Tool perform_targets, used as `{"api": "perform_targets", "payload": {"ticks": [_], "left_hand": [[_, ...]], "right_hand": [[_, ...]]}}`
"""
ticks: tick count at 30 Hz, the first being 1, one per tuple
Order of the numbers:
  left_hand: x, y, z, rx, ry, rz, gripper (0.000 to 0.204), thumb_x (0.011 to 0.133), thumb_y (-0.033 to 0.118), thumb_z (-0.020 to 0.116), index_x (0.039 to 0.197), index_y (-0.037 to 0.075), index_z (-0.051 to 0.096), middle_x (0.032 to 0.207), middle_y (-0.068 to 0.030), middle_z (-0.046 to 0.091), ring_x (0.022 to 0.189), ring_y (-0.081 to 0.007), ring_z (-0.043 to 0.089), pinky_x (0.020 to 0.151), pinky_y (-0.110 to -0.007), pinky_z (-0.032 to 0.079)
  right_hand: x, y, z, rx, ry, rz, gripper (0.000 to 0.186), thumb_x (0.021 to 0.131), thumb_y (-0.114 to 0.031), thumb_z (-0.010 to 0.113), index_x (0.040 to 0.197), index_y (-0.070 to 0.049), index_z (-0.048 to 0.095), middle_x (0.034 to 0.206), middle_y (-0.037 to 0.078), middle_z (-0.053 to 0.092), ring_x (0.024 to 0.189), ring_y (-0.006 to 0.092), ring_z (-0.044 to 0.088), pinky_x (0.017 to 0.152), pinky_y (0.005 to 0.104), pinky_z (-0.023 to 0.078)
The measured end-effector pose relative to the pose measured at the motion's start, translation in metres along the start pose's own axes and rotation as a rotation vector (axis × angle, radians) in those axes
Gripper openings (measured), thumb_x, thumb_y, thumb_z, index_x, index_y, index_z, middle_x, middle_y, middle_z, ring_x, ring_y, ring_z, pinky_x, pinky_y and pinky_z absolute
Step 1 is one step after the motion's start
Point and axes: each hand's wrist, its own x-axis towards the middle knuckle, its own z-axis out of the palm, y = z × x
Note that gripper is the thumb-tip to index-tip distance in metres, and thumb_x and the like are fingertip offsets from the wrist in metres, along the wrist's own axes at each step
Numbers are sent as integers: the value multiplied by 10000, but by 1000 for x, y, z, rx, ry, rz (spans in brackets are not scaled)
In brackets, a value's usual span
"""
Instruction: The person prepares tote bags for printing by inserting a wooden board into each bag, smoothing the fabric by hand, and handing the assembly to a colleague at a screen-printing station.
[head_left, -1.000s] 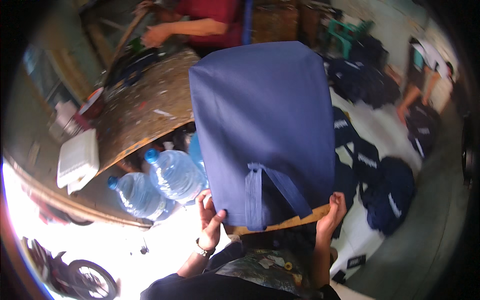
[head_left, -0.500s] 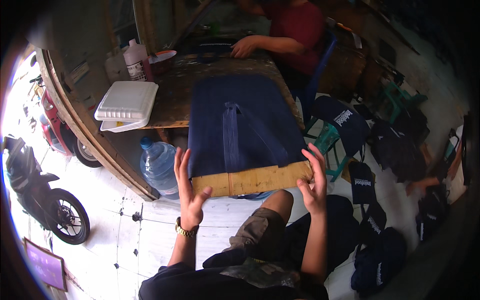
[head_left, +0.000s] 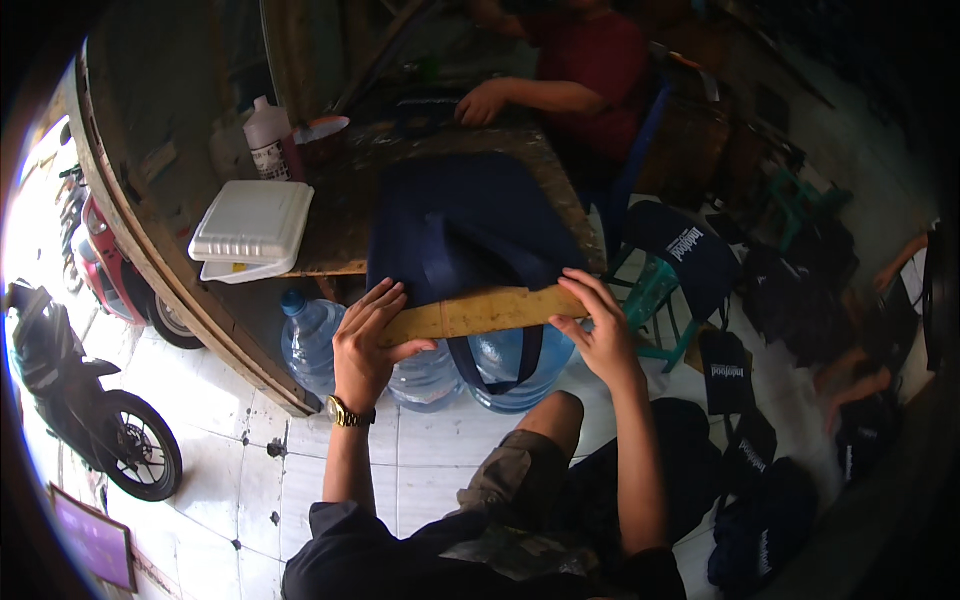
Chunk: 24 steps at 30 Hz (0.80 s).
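Note:
A navy blue fabric bag (head_left: 470, 215) is pulled over a flat wooden board (head_left: 480, 312), whose bare near end sticks out toward me. My left hand (head_left: 368, 335) grips the left corner of the board, fingers over the top by the bag's edge and thumb along the front. At the right corner my right hand (head_left: 600, 325) holds the board the same way. Beneath the board hangs a dark strap loop (head_left: 527, 365). The bag's cloth is rumpled in the middle, and its far part lies over the worn wooden table (head_left: 350, 170).
On the table's left stand a white foam box (head_left: 255, 220) and a pinkish bottle (head_left: 270, 140). Large blue water jugs (head_left: 310, 340) sit under it. Across the table a person in a red shirt (head_left: 595, 70) works. Dark bags (head_left: 680, 245) lie on a green stool (head_left: 655, 290) and the floor.
Both hands have closed on the board's near corners from open beside it. The board's near end is tipped and higher, the cloth has bunched, and the strap loop now shows below.

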Motion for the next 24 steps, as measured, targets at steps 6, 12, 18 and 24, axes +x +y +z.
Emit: {"api": "perform_targets", "payload": {"ticks": [6, 12, 18, 24], "left_hand": [[0, -9, 9, 98, 99, -7, 553, 621, 385, 812, 1002, 6, 685, 1092, -99, 693, 1128, -254, 612, 943, -406, 435], [-14, 17, 26, 182, 253, -57, 480, 661, 201, 854, 1066, 52, 644, 1151, -68, 654, 1127, -276, 579, 942, -419, 414], [-100, 90, 69, -580, -169, -8, 86, 705, 86, 701, 765, 50, 651, 786, -107, 642, 756, -299, 601, 694, -372, 453], [-262, 81, 168, -165, -1010, -29, 917, 836, 568, 573, 1447, -30, 244, 1490, -327, 191, 1387, -489, 195, 1098, -565, 252]], "right_hand": [[10, -17, -3, -223, 19, 31, 513, 882, -400, 649, 1196, 4, 608, 1343, 169, 492, 1181, 355, 509, 983, 439, 431], [-7, -21, -21, -238, 32, 155, 477, 923, -369, 600, 1196, 23, 600, 1369, 186, 455, 1225, 370, 464, 1010, 447, 403], [-6, -36, -26, -203, 61, 175, 453, 929, -348, 589, 1190, 23, 602, 1346, 189, 473, 1230, 358, 465, 1020, 440, 394], [-7, -51, -16, -134, 41, 119, 445, 924, -331, 600, 1183, 31, 599, 1315, 188, 502, 1231, 360, 472, 1034, 440, 388]]}}
